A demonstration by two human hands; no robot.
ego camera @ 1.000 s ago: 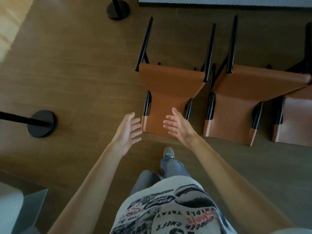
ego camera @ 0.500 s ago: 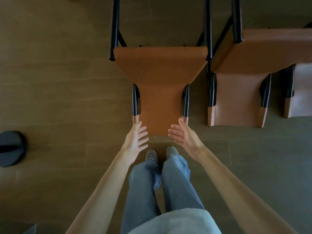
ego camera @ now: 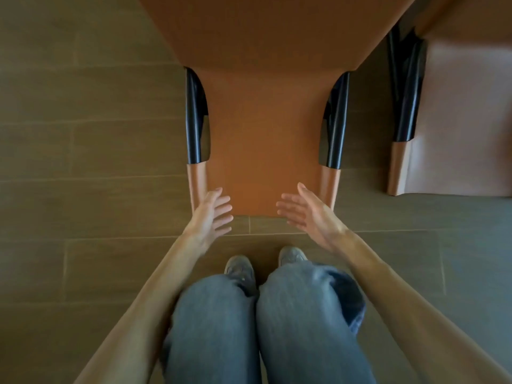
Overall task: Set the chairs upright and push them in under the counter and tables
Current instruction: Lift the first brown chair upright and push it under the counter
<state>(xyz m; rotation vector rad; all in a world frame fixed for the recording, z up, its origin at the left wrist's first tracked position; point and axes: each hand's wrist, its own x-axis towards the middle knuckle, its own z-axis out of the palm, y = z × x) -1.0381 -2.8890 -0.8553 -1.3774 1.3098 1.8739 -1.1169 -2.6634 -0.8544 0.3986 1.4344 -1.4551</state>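
Note:
A tan leather chair with black metal tubes [ego camera: 263, 134] lies tipped on its back on the wood floor, its backrest pointing toward me. My left hand [ego camera: 212, 214] hovers open at the backrest's near left corner, fingers spread. Open too, my right hand [ego camera: 307, 212] is at the near right corner, palm turned inward. Neither hand grips the chair; whether they touch it I cannot tell. A second tipped chair [ego camera: 457, 120] lies to the right, partly cut off by the frame.
My knees in blue jeans [ego camera: 266, 322] and my two shoes [ego camera: 241, 268] are just below the chair's backrest edge. Wood plank floor [ego camera: 83, 151] stretches to the left and behind me.
I have bent down closer, so the chair fills more of the view. Both hands have moved forward to the backrest's near corners. The stanchion base at left has dropped out of view.

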